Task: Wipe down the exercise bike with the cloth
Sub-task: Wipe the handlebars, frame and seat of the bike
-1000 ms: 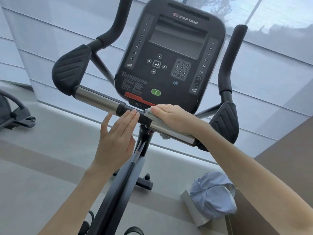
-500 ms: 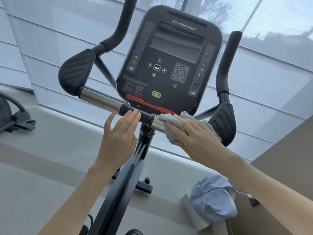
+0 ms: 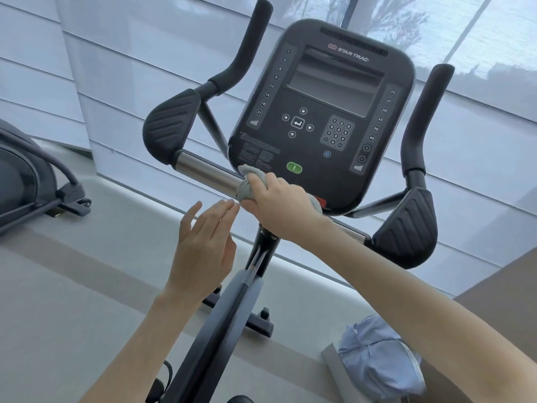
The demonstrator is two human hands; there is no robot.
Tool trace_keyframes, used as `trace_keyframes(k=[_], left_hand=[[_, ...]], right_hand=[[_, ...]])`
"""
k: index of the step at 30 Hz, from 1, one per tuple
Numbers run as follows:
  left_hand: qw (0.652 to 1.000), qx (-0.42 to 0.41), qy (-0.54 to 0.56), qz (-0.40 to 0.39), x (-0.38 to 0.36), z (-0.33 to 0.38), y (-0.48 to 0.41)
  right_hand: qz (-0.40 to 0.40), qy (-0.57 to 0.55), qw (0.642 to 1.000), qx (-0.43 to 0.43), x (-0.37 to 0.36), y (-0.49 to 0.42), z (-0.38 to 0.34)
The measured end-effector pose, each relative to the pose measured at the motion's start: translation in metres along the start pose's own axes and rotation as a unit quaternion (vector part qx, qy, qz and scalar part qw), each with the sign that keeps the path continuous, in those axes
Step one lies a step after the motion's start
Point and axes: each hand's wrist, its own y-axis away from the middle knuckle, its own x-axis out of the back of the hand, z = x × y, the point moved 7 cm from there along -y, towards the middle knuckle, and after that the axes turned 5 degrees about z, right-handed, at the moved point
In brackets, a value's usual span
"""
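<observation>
crumpled cloth (image 3: 245,185), seemingly terry, on chrome bar (image 3: 203,171)

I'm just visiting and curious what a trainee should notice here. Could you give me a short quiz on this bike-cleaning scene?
1. True or false: the right hand holds the cloth against the chrome bar.
2. What colour is the oval button low on the console?
3. The left hand is: A open, fingers straight; B gripping the cloth; C pressing the console.
Key: 1 true; 2 green; 3 A.
</observation>
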Motion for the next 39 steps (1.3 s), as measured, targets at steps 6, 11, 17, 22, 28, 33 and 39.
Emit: trace_keyframes(k=[6, 11, 17, 22, 28, 33, 39], left_hand=[[1.000, 0.000, -0.003, -0.010, 0.000, 0.003, 0.000], [1.000, -0.012, 0.006, -0.026, -0.003, 0.018, -0.003], [0.996, -0.041, -0.027, -0.079, -0.017, 0.036, -0.011], [0.993, -0.042, -0.046, -0.099, -0.028, 0.040, -0.013], [0.996, -0.015, -0.024, -0.084, -0.031, 0.039, -0.014], [0.997, -0.002, -0.025, -0.072, -0.033, 0.041, -0.012], [0.998, -0.006, -0.053, -0.032, -0.044, 0.040, -0.003]], right_hand=[[-0.012, 0.000, 0.999, 0.038, 0.008, 0.022, 0.013], [-0.061, -0.070, 0.995, 0.030, 0.016, 0.057, 0.044], [-0.073, 0.000, 0.994, 0.079, 0.032, 0.114, 0.081], [0.027, 0.091, 0.983, 0.156, 0.041, 0.146, 0.080], [0.037, 0.096, 0.982, 0.159, 0.029, 0.118, 0.060], [0.038, 0.095, 0.982, 0.160, 0.023, 0.089, 0.039], [0.052, 0.179, 0.958, 0.217, 0.013, 0.104, 0.043]])
